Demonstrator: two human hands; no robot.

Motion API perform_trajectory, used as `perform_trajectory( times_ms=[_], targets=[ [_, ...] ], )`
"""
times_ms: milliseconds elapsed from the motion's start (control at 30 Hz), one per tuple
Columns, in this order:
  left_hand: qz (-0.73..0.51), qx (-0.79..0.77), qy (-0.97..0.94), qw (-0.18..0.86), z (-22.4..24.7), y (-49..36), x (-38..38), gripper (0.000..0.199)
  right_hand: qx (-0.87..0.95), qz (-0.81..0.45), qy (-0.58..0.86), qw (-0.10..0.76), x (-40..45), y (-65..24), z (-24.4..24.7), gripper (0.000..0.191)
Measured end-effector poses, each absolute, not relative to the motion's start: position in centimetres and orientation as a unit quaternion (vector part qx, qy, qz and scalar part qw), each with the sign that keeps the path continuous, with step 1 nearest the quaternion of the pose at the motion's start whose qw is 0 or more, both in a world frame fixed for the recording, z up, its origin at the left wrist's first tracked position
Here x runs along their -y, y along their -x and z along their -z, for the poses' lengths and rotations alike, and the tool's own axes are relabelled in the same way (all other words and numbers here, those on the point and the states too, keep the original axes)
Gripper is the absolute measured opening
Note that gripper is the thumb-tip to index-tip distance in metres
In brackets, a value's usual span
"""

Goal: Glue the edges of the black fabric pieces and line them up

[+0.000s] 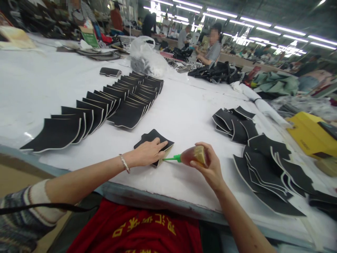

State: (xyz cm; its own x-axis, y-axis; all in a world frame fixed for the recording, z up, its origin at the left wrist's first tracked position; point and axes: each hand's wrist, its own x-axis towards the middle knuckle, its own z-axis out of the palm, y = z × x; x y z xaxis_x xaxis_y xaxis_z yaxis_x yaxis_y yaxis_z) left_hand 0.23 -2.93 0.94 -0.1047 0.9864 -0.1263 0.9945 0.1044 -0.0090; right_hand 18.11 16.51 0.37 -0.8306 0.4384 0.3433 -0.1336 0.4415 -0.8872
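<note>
My left hand (149, 151) lies with stretched fingers on a black panel with pale edges (154, 135), pressing it against the white table. Part of that panel is hidden under the hand, and a tan strip shows beside the fingers. In my right hand (210, 163) is a squeeze bottle of amber liquid, like a glue bottle (193, 156), held tilted almost flat. Its thin green nozzle (172, 159) points left, with the tip at the panel's right edge. Whether the tip touches the panel, I cannot tell.
Overlapping rows of black panels (129, 112) fan out at the left. More loose panels (265, 168) lie at the right, near a yellow box (313, 135). A clear plastic bag (147, 58) sits farther back. Other people work at tables behind.
</note>
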Motion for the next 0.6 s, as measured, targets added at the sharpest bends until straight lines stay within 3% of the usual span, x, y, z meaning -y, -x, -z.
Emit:
perform_trajectory(
  times_ms=[133, 333, 500, 600],
  targets=[
    [0.015, -0.756, -0.647, 0.094, -1.1, 0.1, 2.8, 0.027, 0.664, -0.685, 0.155, 0.257, -15.7, -17.9, 0.0, 0.051],
    [-0.161, -0.803, -0.539, 0.197, -1.7, 0.5, 3.1, 0.036, 0.257, -0.887, 0.241, 0.299, -19.7, -17.2, -1.3, 0.058],
    [-0.168, -0.929, -0.324, 0.055, -1.7, 1.0, 4.6, 0.04, 0.019, -0.912, 0.143, 0.384, -21.7, -17.7, -5.0, 0.066],
    [-0.167, -0.952, -0.244, 0.08, -0.9, 2.3, 5.5, 0.034, -0.188, -0.882, 0.19, 0.389, -22.3, -18.7, -6.0, 0.068]
  ],
)
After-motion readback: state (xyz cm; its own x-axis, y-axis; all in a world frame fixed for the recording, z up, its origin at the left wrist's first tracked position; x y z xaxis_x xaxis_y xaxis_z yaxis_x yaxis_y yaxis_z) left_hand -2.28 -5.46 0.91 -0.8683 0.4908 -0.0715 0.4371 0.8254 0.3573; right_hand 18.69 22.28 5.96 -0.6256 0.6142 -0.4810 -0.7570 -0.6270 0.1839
